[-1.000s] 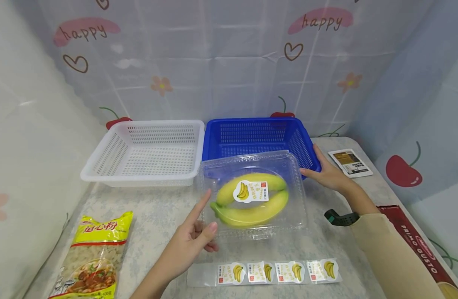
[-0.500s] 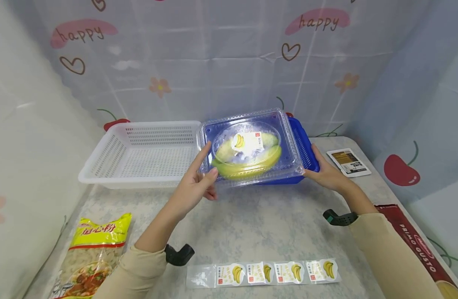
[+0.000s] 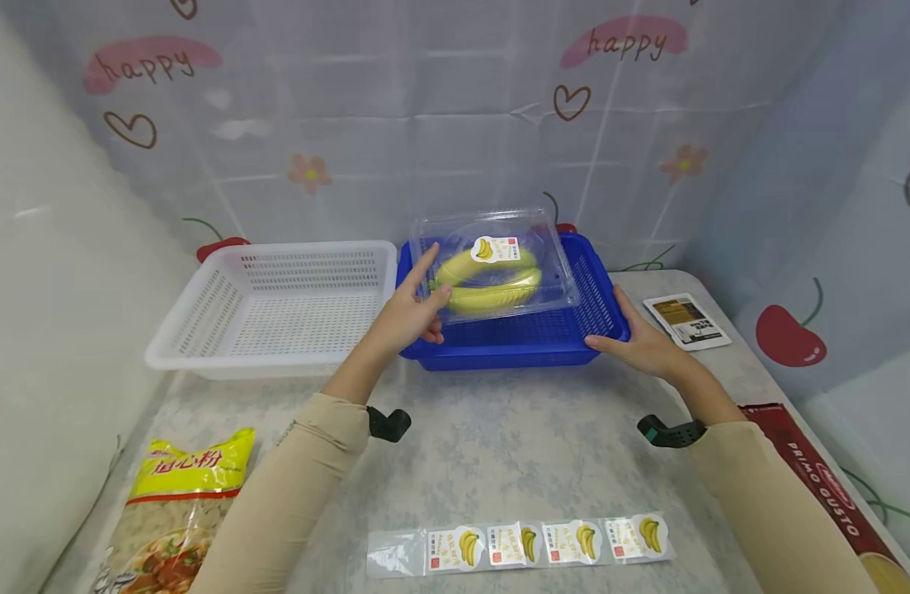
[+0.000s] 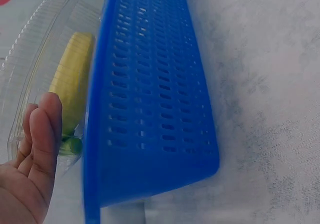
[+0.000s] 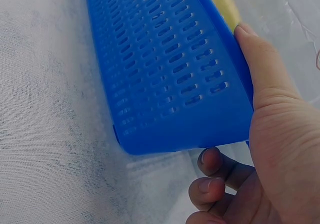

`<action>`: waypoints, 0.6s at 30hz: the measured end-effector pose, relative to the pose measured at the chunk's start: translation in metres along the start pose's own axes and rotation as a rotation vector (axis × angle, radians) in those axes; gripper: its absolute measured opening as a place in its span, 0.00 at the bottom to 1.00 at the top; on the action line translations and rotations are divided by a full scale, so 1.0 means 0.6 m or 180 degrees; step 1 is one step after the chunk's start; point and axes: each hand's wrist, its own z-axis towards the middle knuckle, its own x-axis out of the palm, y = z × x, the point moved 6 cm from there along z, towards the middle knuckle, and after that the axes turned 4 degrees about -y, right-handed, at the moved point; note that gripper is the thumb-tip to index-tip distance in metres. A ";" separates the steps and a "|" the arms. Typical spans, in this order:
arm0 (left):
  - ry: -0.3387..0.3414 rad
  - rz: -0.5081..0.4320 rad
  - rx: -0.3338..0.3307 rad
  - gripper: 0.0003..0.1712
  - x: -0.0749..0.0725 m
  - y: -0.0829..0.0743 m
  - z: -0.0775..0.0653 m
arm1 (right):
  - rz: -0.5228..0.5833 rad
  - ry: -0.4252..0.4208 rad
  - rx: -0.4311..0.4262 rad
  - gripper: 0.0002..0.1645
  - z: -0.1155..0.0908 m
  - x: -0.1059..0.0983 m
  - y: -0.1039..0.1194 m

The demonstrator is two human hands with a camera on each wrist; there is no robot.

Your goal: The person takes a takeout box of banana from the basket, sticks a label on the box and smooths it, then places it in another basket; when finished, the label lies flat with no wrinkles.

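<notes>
A clear plastic clamshell box (image 3: 556,276) with bananas (image 3: 495,297) inside and a banana label (image 3: 495,249) on its lid is above the blue basket (image 3: 514,356). My left hand (image 3: 406,320) grips the box's left edge between thumb and fingers. In the left wrist view, the box (image 4: 30,83) is slightly tilted beyond the basket's rim. My right hand (image 3: 645,342) holds the basket's right front corner, its thumb on the rim. In the right wrist view, the fingers of that hand (image 5: 280,149) curl beneath the rim, outside the wall.
A white basket (image 3: 276,363) stands left of the blue one. A strip of banana stickers (image 3: 517,544) lies at the front. A noodle bag (image 3: 183,495) is at left, a red package (image 3: 818,487) at right, and a small sachet (image 3: 687,322) behind it.
My left hand has carried the box of bananas away from me, from in front of the blue basket to above it. My right hand has stayed on the basket's corner.
</notes>
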 end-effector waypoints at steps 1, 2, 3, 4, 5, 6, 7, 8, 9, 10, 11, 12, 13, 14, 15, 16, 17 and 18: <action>0.0011 0.0022 -0.0051 0.38 0.002 0.004 0.006 | -0.0007 0.0000 -0.0004 0.68 0.000 0.000 0.000; 0.0038 0.0048 -0.0086 0.39 0.005 0.008 0.013 | -0.0013 0.0002 -0.0006 0.68 0.000 0.000 -0.001; 0.0058 0.0065 -0.0133 0.39 0.008 0.012 0.018 | -0.0022 -0.0002 -0.0008 0.68 0.000 0.000 -0.002; 0.0079 0.0073 -0.0173 0.38 0.012 0.016 0.024 | -0.0017 -0.0001 -0.0015 0.67 0.000 0.000 -0.002; 0.0106 0.0084 -0.0205 0.38 0.016 0.019 0.028 | -0.0012 0.0002 -0.0020 0.67 0.000 0.000 -0.002; 0.0129 0.0112 -0.0228 0.38 0.019 0.021 0.032 | -0.0014 0.0002 -0.0019 0.67 0.000 -0.001 -0.002; 0.0152 0.0134 -0.0254 0.38 0.023 0.023 0.036 | -0.0020 0.0000 -0.0013 0.67 0.001 -0.001 -0.002; 0.0174 0.0154 -0.0270 0.38 0.027 0.025 0.039 | -0.0028 -0.0001 -0.0005 0.68 0.001 -0.001 -0.003; 0.0187 0.0180 -0.0297 0.38 0.031 0.026 0.041 | -0.0033 -0.0003 0.0000 0.68 0.001 -0.001 -0.003; 0.0198 0.0208 -0.0322 0.38 0.034 0.028 0.043 | -0.0038 -0.0002 0.0007 0.68 0.001 -0.001 -0.003; 0.0211 0.0230 -0.0346 0.38 0.038 0.029 0.045 | -0.0040 -0.0003 0.0010 0.68 0.001 -0.001 -0.003; 0.0218 0.0245 -0.0379 0.38 0.041 0.031 0.046 | -0.0046 -0.0007 0.0012 0.69 0.001 -0.001 -0.003; 0.0224 0.0266 -0.0414 0.38 0.043 0.032 0.047 | -0.0046 -0.0010 0.0012 0.69 0.001 -0.001 -0.004; 0.0230 0.0292 -0.0445 0.38 0.045 0.034 0.048 | -0.0041 -0.0012 0.0010 0.69 0.002 -0.001 -0.004; 0.0233 0.0303 -0.0475 0.38 0.047 0.036 0.049 | -0.0035 -0.0013 0.0009 0.69 0.002 -0.001 -0.004; 0.0236 0.0302 -0.0493 0.38 0.048 0.038 0.050 | -0.0024 -0.0010 0.0007 0.68 0.002 -0.001 -0.004; 0.0244 0.0312 -0.0501 0.38 0.050 0.039 0.051 | -0.0017 -0.0011 0.0009 0.68 0.002 0.000 -0.005; 0.0251 0.0330 -0.0513 0.38 0.050 0.042 0.053 | -0.0007 -0.0008 0.0009 0.68 0.002 0.000 -0.005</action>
